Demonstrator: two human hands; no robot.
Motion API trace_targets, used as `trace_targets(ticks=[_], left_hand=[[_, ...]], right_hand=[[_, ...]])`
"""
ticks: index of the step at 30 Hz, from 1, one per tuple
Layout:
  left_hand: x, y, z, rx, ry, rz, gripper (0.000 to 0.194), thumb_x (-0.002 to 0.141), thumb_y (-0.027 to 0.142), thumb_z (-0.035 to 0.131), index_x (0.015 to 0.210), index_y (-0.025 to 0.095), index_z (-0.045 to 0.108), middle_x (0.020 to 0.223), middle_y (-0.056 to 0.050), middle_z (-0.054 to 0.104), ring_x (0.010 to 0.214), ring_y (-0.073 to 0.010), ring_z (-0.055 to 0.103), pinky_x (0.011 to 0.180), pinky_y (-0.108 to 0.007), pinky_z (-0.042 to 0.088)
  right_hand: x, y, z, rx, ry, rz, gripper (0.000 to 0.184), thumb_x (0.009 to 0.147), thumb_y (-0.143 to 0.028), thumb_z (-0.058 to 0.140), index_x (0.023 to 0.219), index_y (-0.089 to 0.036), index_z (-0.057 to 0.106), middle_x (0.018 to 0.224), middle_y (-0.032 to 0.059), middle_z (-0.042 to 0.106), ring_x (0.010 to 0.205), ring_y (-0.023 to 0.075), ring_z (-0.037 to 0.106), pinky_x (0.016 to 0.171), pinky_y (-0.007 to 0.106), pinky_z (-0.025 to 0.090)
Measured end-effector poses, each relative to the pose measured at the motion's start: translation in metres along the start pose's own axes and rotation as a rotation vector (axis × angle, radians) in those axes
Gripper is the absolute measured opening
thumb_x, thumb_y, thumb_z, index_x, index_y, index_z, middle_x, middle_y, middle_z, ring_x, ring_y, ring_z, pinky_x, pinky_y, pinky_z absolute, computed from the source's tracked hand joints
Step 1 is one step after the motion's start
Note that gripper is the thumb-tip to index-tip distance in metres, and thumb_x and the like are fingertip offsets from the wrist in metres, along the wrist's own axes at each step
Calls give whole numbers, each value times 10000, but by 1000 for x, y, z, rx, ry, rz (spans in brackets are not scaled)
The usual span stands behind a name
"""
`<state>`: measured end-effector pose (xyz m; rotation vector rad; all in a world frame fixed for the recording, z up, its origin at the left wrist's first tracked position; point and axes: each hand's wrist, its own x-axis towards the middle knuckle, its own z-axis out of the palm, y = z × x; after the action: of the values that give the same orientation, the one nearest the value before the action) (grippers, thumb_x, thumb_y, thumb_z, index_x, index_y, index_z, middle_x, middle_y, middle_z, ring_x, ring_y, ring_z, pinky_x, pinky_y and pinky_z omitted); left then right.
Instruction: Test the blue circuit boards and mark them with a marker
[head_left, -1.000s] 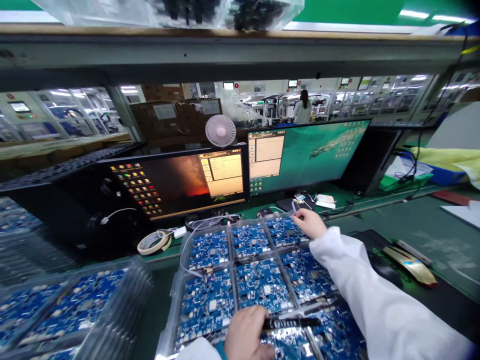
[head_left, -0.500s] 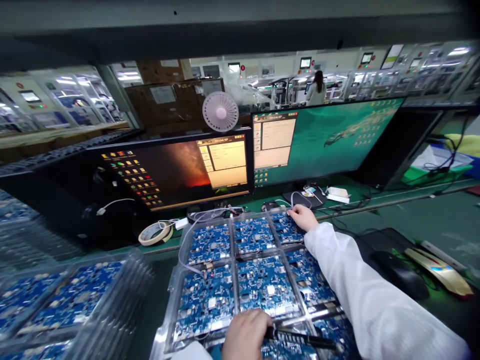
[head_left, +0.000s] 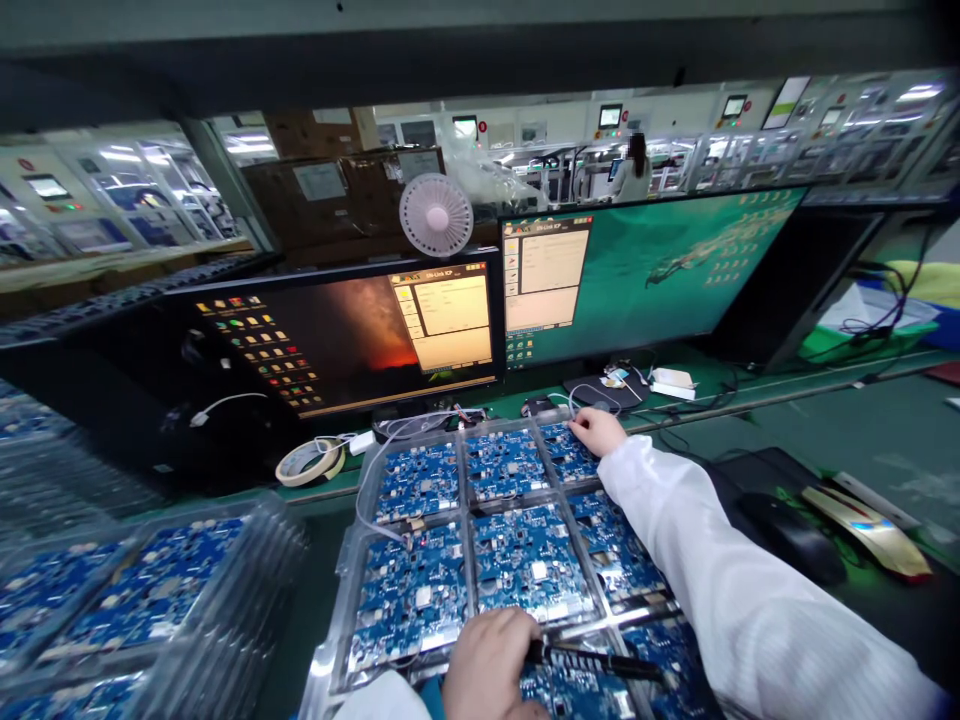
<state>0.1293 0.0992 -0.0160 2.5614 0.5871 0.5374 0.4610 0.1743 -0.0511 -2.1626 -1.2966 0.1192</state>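
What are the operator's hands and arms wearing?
No gloves on the left hand or the right hand. The right sleeve is loose white fabric with soft creases. The left sleeve is also white, with a teal band at the wrist.

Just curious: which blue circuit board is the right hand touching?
The back-right board, nearest the monitors, under the right hand; the left hand is at the front row.
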Motion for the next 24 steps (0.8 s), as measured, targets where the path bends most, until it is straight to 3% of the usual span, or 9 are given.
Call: trace_targets(ticks=[6,11,14,18,22,24], left_hand=[[-2,-5,5,54,39,24,816,635,721,-125,703,197,498,625,-27,558,550,-179,527,498,-269,387],[-1,-9,9,88,35,43,824,615,723,-147,675,202,487,585,-18,545,508,-167,510,449,-254,357],[-2,-10,9,80,39,58,834,614,704,-183,674,200,479,586,-22,541,502,-166,506,449,-257,358],[-4,-14,10,82,16,69,800,636,712,-138,702,204,476,613,-18,544,527,-166,514,473,-255,369],[-4,-17,13,82,8,58,795,618,733,-121,699,210,472,603,-7,539,524,-164,513,470,-253,364],[-4,-17,13,75,12,51,797,617,733,-123,703,211,474,607,-7,540,529,-164,513,476,-253,364]], right_hand=[[-7,-8,-7,-35,9,-4,260,707,-411,479,609,-184,559,630,11,578,604,132,511,561,217,347],[-11,3,-54,-63,-9,32,248,711,-405,470,744,-202,608,720,5,614,672,134,549,600,207,379],[-17,38,-96,-121,-18,109,265,711,-415,458,783,-208,607,752,11,618,698,145,558,614,220,382],[-46,105,-139,-223,-58,262,270,667,-363,508,803,-159,621,822,85,620,745,199,570,637,265,383],[-91,161,-151,-292,-104,375,331,626,-326,550,861,-107,632,930,183,590,830,260,561,687,316,382],[-110,180,-148,-302,-121,389,338,628,-348,552,870,-128,638,993,181,570,896,260,541,736,316,373]])
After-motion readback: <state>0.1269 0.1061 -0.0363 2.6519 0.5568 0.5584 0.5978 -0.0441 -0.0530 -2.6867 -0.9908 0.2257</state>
